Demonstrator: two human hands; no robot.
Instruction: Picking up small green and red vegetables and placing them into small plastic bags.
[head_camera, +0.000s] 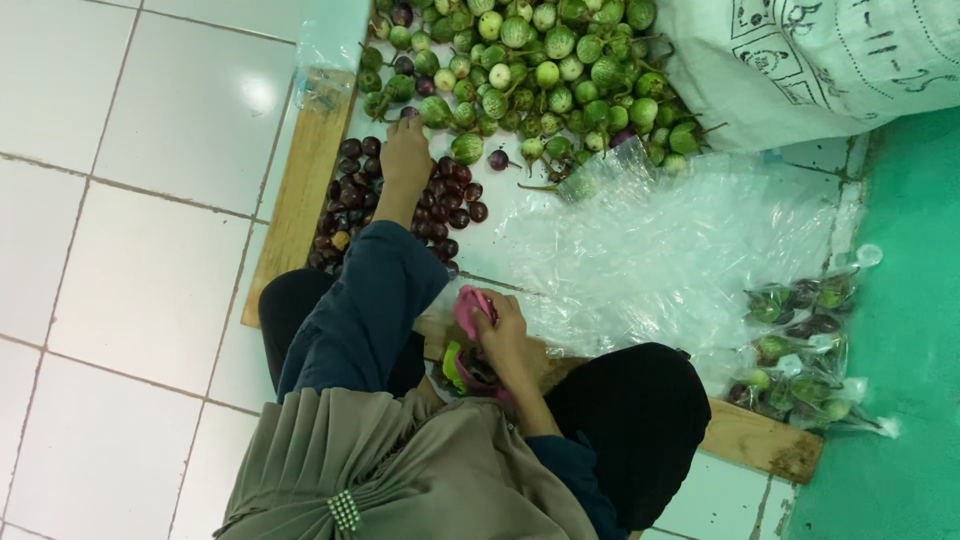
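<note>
White tiled floor (120, 200), wooden board (300, 190), green wall (900, 300); left hand (405, 150) grip unclear, right hand (500, 335) clamped on pink object (468, 308)

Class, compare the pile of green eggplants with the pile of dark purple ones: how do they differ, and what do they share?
The green pile is far bigger than the purple pile. The green pile lies beside the white sack; the purple pile lies nearer the person, by the wooden board. One hand reaches across the purple pile to the green pile's edge. Both hold small round eggplants on the tiled floor.

White tiled floor (130, 200) (glossy, catching lamp glare) meets a green floor strip (905, 330).
</note>
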